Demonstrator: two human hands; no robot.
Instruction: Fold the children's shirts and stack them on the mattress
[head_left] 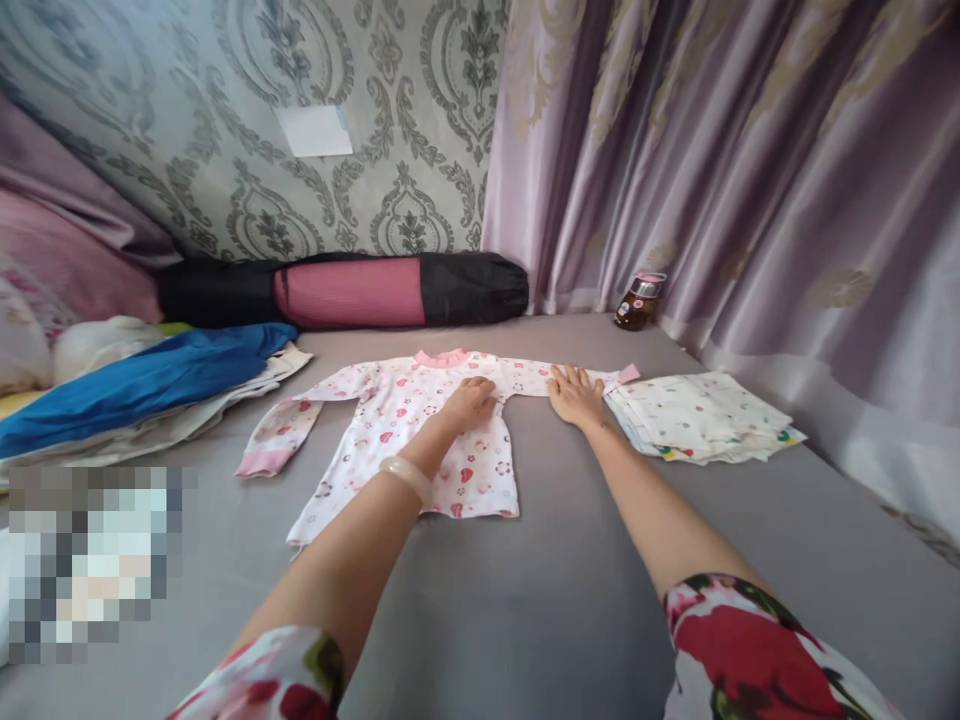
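Observation:
A small white long-sleeved shirt point(397, 430) with pink hearts and flowers lies spread on the grey bed sheet point(480, 610). Its pink collar points away from me. My left hand point(471, 402) rests on the chest near the right-hand armpit, fingers mostly extended; a pale bangle circles that wrist. My right hand point(576, 393) lies flat across the right-hand sleeve, fingers spread, with the pink cuff showing beyond it. The left-hand sleeve bends down toward me, its pink cuff point(264, 462) lying on the sheet.
Folded white printed cloths point(705, 415) lie right of the sleeve. A dark bottle point(637, 302) stands by the curtain point(720, 150). A black and pink roll point(349, 292) lines the wall. Blue clothing point(157, 375) is piled left; a blurred patch point(97, 560) covers the lower left.

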